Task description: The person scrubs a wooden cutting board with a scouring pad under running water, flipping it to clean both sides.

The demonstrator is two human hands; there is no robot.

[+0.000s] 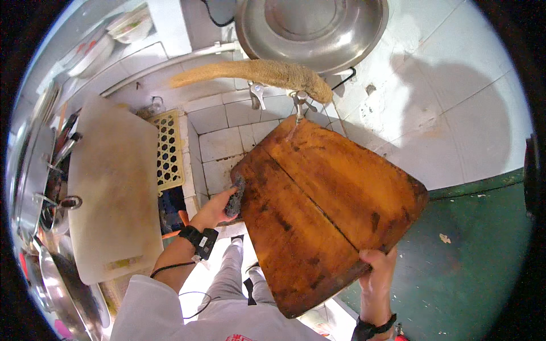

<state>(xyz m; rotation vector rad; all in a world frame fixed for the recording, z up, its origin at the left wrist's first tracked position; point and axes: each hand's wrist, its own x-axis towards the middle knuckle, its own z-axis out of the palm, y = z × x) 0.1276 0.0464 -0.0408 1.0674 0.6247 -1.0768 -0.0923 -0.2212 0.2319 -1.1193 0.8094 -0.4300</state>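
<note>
A large wooden cutting board (315,200), wet and darkly stained, slants over a white-tiled sink (215,140). One dark seam runs across its face. My right hand (379,266) grips the near right edge, thumb on top. In my left hand (217,207) is a dark grey scouring pad (234,200), held against the board's left edge. From the metal faucet (300,102) a thin stream of water falls onto the far corner of the board. Much of the sink lies hidden beneath the wood.
A dried loofah (260,72) lies across the taps, below a big steel basin (315,34) at the wall. To the left stand a white plastic cutting board (115,192), a yellow perforated basket (168,149) and metal cookware (55,273). A green surface (465,255) extends on the right.
</note>
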